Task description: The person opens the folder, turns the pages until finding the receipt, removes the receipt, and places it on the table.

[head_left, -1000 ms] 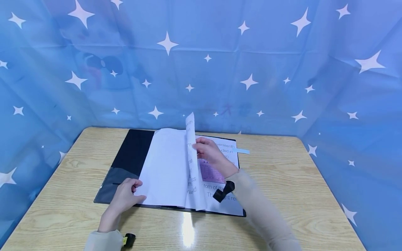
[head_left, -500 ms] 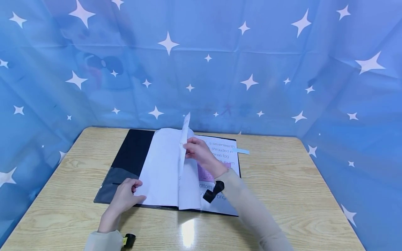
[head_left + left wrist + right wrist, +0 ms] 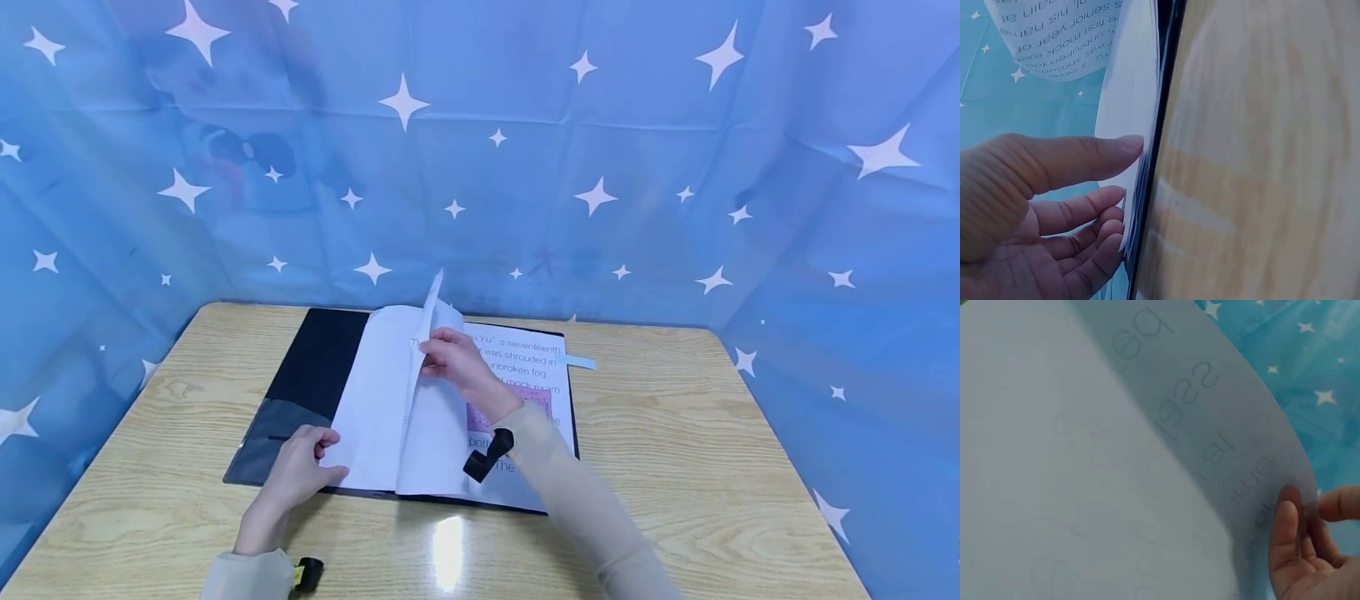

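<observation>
An open black folder [image 3: 315,358] holds white pages on the table. My right hand [image 3: 465,367] pinches the outer edge of a lifted page [image 3: 438,433], which stands up and curves near the middle of the folder. In the right wrist view, the print shows through this page [image 3: 1147,456] in reverse, and thumb and fingers meet at its edge. My left hand [image 3: 300,467] rests at the lower left corner of the left-hand pages [image 3: 371,392]. The left wrist view has its thumb touching the paper, with the other fingers loosely bent beside the page edges.
Large text covers the right-hand page [image 3: 517,342], which carries a pink rectangle [image 3: 532,403] partly behind the right arm. A light blue tab [image 3: 577,362] sticks out past its edge. A blue curtain with white stars [image 3: 480,167] hangs behind the wooden table [image 3: 675,433].
My right hand has moved left, carrying the page over with it. More of the text on the right-hand page shows now. The left hand has stayed in place.
</observation>
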A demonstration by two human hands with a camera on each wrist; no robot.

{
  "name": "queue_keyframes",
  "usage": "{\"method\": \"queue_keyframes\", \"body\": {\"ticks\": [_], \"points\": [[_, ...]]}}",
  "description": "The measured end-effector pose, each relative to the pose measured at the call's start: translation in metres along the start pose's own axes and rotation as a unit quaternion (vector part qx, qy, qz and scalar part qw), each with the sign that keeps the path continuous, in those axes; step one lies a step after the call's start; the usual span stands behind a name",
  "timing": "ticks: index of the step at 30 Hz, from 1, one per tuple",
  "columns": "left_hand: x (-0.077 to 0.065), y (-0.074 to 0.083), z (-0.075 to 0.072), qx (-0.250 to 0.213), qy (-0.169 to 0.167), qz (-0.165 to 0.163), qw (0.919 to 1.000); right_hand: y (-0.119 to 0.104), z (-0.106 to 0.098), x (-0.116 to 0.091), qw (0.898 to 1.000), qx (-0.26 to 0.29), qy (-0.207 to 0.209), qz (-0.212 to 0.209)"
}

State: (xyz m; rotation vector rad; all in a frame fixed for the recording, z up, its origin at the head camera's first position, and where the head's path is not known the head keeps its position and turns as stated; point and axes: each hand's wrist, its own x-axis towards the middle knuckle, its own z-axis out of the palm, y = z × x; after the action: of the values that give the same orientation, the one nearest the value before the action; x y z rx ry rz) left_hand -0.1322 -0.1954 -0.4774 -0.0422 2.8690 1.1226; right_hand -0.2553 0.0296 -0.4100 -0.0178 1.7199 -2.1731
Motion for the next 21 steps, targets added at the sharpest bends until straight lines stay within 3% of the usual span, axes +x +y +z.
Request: {"method": "queue_keyframes", "body": {"ticks": [13,21], "points": [[0.003,-0.005,0.001,-0.013,0.011,0.014,0.9998,0.005,0.013,0.011,1.0,0.003,-0.006,0.011],[0.002,-0.007,0.005,-0.033,0.058,0.059,0.9961,0.01,0.022,0.019,1.0,0.005,-0.004,0.02]]}}
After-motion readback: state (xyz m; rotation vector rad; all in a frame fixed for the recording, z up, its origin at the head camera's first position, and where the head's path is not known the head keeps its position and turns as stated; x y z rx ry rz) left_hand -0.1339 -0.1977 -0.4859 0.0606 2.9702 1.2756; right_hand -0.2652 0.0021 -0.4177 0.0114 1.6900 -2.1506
